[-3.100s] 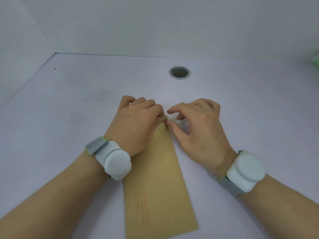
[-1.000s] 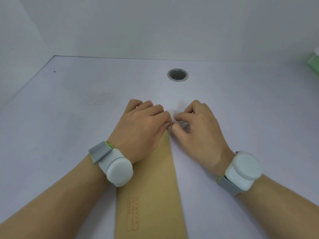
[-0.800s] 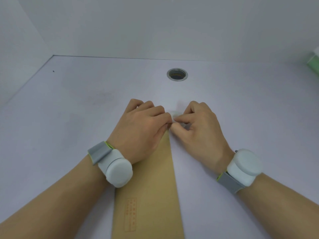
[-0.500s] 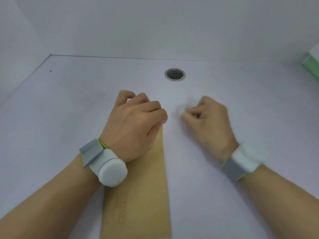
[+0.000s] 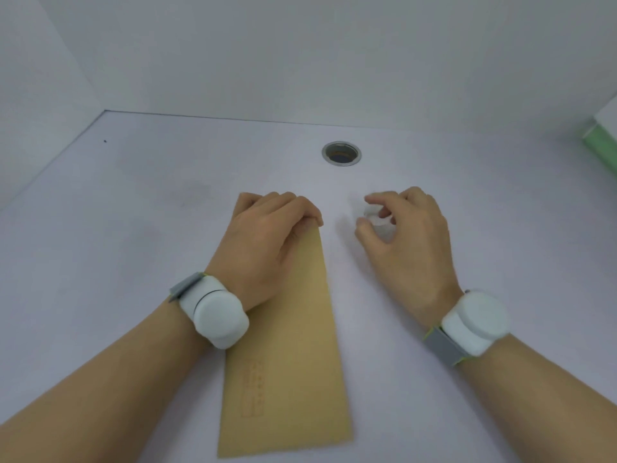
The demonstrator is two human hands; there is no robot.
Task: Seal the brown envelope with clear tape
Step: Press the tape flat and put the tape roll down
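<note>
a pale lilac-white desk is carrying everything here, running back to plain walls behind and on the left. a round metal-rimmed hole is sitting in its surface toward the back. a long brown envelope is lying flat on the desk, its length running toward the hole, with faint red printed boxes near its close end. a green-edged object is showing at the right edge.
</note>
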